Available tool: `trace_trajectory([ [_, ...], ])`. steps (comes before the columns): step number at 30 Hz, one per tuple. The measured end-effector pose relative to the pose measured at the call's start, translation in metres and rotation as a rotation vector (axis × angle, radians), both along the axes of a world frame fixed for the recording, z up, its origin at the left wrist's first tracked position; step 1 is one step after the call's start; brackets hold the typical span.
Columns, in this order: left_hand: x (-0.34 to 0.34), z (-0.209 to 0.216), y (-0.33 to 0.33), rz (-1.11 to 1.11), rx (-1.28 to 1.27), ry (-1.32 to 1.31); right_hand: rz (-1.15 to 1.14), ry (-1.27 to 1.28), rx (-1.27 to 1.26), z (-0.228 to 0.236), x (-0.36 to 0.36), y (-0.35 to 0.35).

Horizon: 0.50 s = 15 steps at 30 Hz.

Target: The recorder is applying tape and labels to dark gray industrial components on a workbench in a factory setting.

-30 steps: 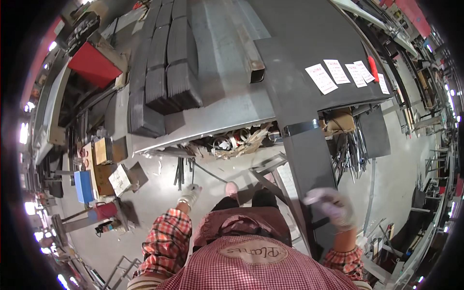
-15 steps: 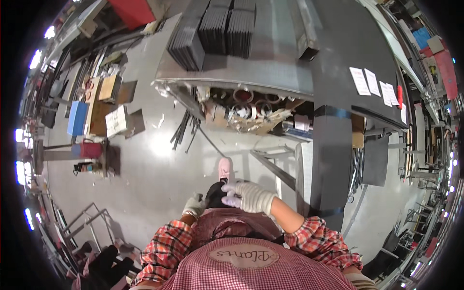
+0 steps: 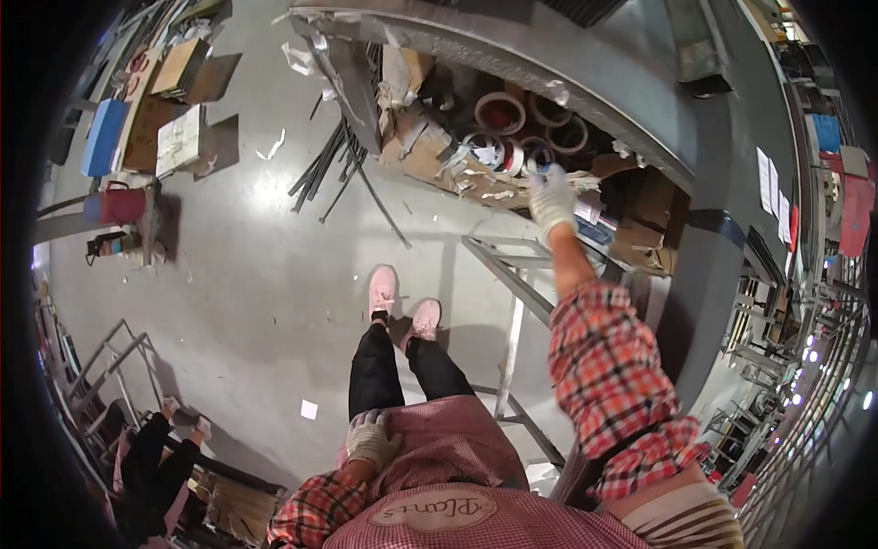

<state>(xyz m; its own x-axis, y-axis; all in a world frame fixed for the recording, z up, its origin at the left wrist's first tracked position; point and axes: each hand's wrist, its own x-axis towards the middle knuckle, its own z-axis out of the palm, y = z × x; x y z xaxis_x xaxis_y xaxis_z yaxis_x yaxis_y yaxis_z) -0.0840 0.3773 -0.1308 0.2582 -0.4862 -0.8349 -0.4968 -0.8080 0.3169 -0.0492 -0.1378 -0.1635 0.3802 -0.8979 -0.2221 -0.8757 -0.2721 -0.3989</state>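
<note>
Tape rolls [image 3: 500, 95] just beyond the fingers of the gloved right hand [image 3: 551, 197], whose grip cannot be told, lie in torn cardboard [image 3: 409, 137] beneath the table [image 3: 604, 55]; the left hand [image 3: 371, 442], thumb apart, rests on the apron [image 3: 448, 441].

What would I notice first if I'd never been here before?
Probably the white-gloved right hand, right of centre, by the front edge of a torn brown cardboard box with ring-shaped rolls inside, below the grey metal tabletop. Next, maybe the pale pink shoes on the grey floor near the middle, and the bright blue box at upper left.
</note>
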Motion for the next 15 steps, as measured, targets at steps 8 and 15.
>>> trace_trajectory([
  [8, -0.006, -0.016, 0.012, 0.121, 0.028, 0.021, 0.190, 0.878, -0.180, -0.009, 0.026, -0.087],
  [15, -0.012, -0.017, 0.016, 0.140, 0.079, 0.030, 0.400, 1.038, 0.173, -0.035, 0.030, -0.129],
])
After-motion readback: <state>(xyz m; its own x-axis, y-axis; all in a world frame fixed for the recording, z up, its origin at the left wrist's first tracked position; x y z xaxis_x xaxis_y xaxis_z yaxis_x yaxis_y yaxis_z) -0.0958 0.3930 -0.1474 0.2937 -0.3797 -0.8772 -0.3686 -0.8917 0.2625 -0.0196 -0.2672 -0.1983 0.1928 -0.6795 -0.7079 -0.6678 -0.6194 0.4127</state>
